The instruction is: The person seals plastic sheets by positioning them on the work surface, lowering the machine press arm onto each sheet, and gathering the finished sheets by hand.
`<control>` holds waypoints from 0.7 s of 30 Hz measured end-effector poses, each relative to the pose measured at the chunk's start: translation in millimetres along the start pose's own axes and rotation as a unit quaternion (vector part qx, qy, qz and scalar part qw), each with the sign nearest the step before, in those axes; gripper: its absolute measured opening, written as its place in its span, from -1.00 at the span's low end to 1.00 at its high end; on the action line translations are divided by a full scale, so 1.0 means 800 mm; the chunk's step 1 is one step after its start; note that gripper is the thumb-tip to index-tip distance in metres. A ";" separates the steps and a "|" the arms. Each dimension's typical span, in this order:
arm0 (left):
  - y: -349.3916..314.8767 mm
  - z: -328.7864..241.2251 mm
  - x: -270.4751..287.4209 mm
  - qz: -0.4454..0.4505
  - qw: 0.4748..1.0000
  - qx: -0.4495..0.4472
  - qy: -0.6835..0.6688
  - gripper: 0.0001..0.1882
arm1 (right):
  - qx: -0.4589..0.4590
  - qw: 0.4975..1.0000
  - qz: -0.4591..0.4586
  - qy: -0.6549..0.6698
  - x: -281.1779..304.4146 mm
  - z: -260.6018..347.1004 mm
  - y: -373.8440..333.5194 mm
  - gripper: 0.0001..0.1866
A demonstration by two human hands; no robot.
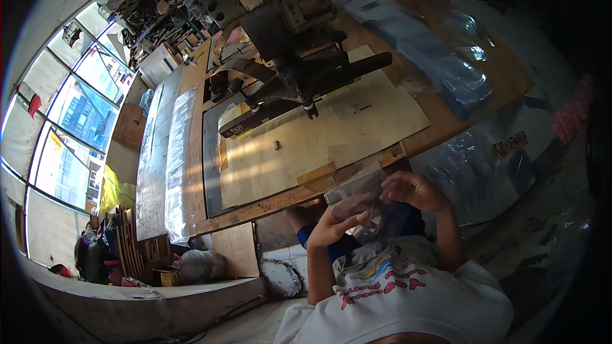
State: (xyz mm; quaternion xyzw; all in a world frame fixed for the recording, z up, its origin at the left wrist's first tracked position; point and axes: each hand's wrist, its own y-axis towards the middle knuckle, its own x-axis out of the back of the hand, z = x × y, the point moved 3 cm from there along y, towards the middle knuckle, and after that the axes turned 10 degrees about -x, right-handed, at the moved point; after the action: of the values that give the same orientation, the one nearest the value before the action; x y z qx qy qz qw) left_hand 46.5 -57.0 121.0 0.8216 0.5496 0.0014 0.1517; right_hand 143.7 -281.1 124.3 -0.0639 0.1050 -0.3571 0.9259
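Between the half-spread, motion-blurred bare left hand and the loosely curled bare right hand, whether pinching I cannot tell, sits thin, clear plastic film, probably supported from both sides because it is limp, with the brown wooden worktop beyond.

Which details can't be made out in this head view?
All head view:
Clear, thin plastic film between the bare left hand and bare right hand: full outline, lost to transparency and blur.
Black metal press: its top, cut off by the upper edge.
Cream rectangular sheet: its dark marks, too small to read; part is hidden behind the press.
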 end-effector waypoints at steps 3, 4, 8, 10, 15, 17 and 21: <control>0.020 -0.008 -0.009 -0.227 0.973 -0.019 -0.024 -0.58 | -0.016 0.993 0.060 -0.099 0.009 0.010 -0.004 -0.73; 0.016 -0.005 -0.004 -0.229 0.973 -0.022 -0.020 -0.58 | -0.003 0.974 0.083 -0.209 0.010 0.032 -0.008 -0.76; 0.010 -0.004 0.011 -0.211 0.973 -0.073 -0.056 -0.59 | 0.106 0.928 -0.151 -0.322 0.060 0.119 0.003 -0.75; 0.011 -0.008 0.009 -0.211 0.972 -0.084 -0.060 -0.58 | 0.154 0.853 -0.293 -0.403 0.104 0.160 0.030 -0.61; 0.008 -0.014 -0.002 -0.238 0.967 -0.093 -0.012 -0.56 | 0.117 0.550 -0.463 -0.685 0.180 0.121 0.087 -0.48; -0.009 0.003 0.005 -0.230 0.970 -0.071 -0.009 -0.59 | 0.105 0.573 -0.451 -0.676 0.196 0.111 0.088 -0.63; -0.015 0.019 0.009 -0.233 0.968 -0.075 -0.055 -0.62 | 0.090 0.600 -0.425 -0.672 0.206 0.118 0.076 -0.76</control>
State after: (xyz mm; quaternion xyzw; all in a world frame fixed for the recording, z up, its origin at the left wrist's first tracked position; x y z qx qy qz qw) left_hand 41.4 -50.2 101.9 0.6557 0.7152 -0.0386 0.2389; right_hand 324.8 -343.2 179.3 -0.2394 -0.6184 -0.5740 0.4804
